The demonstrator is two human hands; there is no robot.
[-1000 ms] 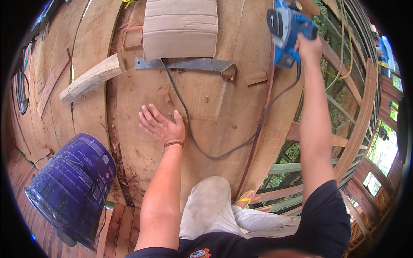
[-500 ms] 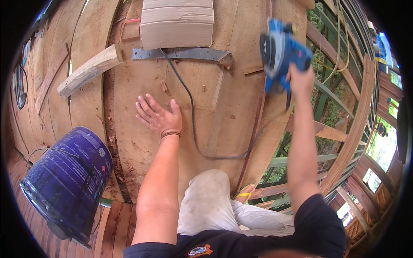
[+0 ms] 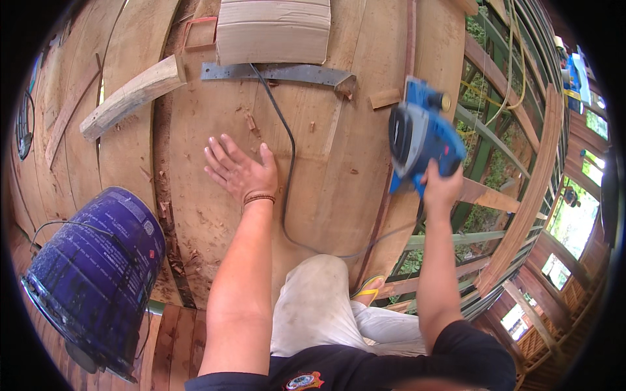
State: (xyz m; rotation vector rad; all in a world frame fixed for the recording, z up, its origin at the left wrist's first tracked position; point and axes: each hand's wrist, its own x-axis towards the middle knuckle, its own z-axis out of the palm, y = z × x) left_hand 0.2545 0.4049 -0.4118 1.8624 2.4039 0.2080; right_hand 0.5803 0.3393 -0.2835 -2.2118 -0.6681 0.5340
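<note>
A blue electric planer [image 3: 422, 140] rests over the right-hand edge of the wide boards, with my right hand [image 3: 441, 189] wrapped round its rear handle. Beneath it runs a long reddish-brown strip of wood [image 3: 379, 225]. From the tool a black cord [image 3: 291, 176] loops left across the planks and up toward the cardboard. My left hand [image 3: 241, 168] lies flat on the boards [image 3: 215, 228], fingers spread, holding nothing. Wood shavings [image 3: 250, 121] are scattered near its fingertips. A small wood block [image 3: 385, 98] sits just beyond the planer.
A purple bucket [image 3: 98, 260] lies tipped at the left. Ahead are a cardboard sheet [image 3: 272, 31], a flat metal bar [image 3: 274, 73] and a curved timber offcut [image 3: 134, 98]. On the right, past the board edge, open green framing [image 3: 479, 156] shows foliage below.
My right hand has drawn the planer back toward me along the board edge, and the cord's loop has slid nearer my knee. My left hand stays in place on the boards.
</note>
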